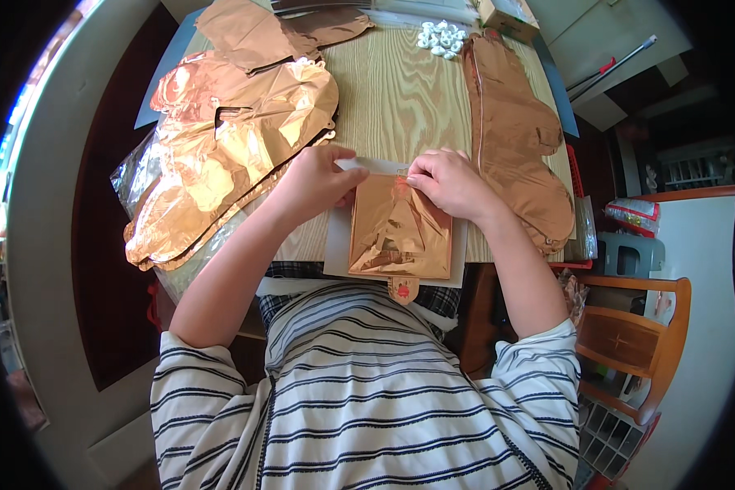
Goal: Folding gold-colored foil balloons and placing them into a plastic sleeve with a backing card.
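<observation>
Table (384, 90), wood-grained, bears a crumpled copper foil stack (273, 131) at left and a long foil shape (516, 135) at right, both narrowing the elbow room. Between them, over a pale sheet (460, 255) at the near edge, lies the folded foil (400, 233), probably best kept flat and square. The right hand (451, 181) pinches its top edge; the left hand (309, 184), thumb and forefinger apart, stands by its upper left corner, contact uncertain. White pieces (441, 38) lie well beyond.

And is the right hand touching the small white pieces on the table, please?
Apart: the head view shows bare wood-grain tabletop between the right hand and the white pieces.
</observation>
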`<state>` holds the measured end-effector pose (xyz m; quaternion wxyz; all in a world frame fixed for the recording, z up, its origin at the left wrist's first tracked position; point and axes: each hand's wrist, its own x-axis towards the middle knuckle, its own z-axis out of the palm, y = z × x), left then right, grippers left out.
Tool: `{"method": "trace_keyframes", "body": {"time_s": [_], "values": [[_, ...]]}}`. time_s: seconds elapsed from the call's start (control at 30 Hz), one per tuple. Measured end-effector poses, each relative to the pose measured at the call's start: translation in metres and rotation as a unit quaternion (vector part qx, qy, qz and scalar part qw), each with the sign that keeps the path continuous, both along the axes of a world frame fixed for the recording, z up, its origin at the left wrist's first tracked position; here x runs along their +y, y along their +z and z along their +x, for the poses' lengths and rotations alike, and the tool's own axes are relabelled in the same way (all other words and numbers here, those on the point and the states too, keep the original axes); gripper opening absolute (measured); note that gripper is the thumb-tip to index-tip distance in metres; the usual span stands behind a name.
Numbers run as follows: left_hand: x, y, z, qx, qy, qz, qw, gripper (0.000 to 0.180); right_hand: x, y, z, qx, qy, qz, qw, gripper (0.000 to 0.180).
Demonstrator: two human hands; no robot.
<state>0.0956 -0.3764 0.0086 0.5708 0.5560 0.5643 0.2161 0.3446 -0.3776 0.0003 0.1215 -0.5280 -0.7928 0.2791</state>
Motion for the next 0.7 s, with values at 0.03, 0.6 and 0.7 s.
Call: {"method": "trace_keyframes", "body": {"time_s": [0.03,0.6,0.7], "values": [[-0.003,0.004,0.002,0.052,-0.019,0.051,0.997,0.047,0.000,-0.001,-0.001,-0.010,0.002,0.014,1.000,0.019],[-0.014,-0.042,0.014,0.257,-0.062,0.349,0.899,0.034,-0.016,-0.003,-0.016,-0.089,-0.014,0.157,0.983,0.012],[-0.019,-0.037,0.020,0.326,-0.070,0.384,0.861,0.035,-0.015,-0.009,-0.016,-0.092,-0.012,0.180,0.979,0.010]]}}
